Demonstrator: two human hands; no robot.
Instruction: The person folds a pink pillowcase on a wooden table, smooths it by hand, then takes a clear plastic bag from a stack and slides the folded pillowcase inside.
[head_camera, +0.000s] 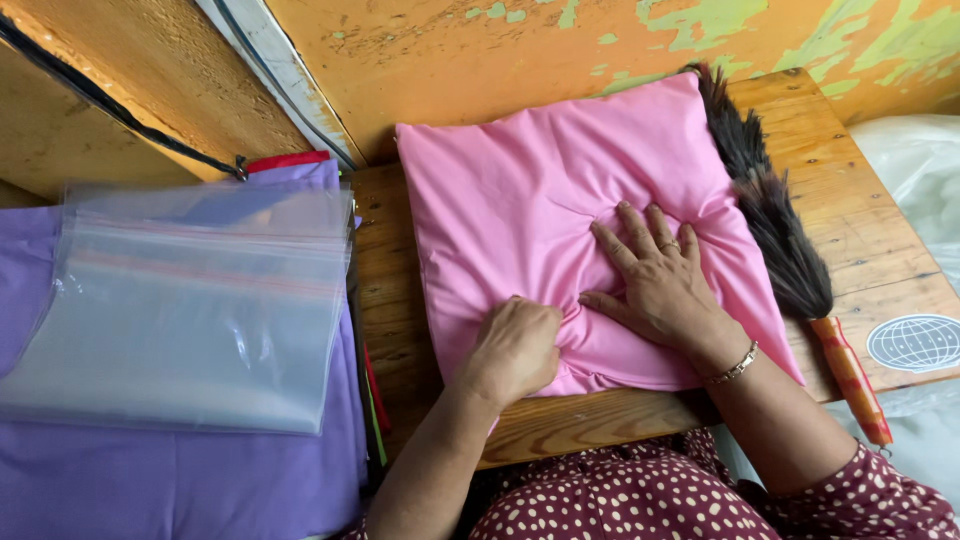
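Observation:
A pink cushion cover (520, 190), stuffed and puffy, lies on a wooden table (850, 230) against an orange wall. My right hand (655, 280) presses flat on the pink fabric with fingers spread; it wears a ring and a bracelet. My left hand (515, 350) is closed at the cushion's near edge, its fingers bunched on the pink fabric there.
A dark feather duster (770, 210) with an orange handle lies along the cushion's right side. At the left, a stack of clear plastic zip bags (190, 300) rests on purple cloth (150, 480). A white plastic bag (920, 170) sits at the far right.

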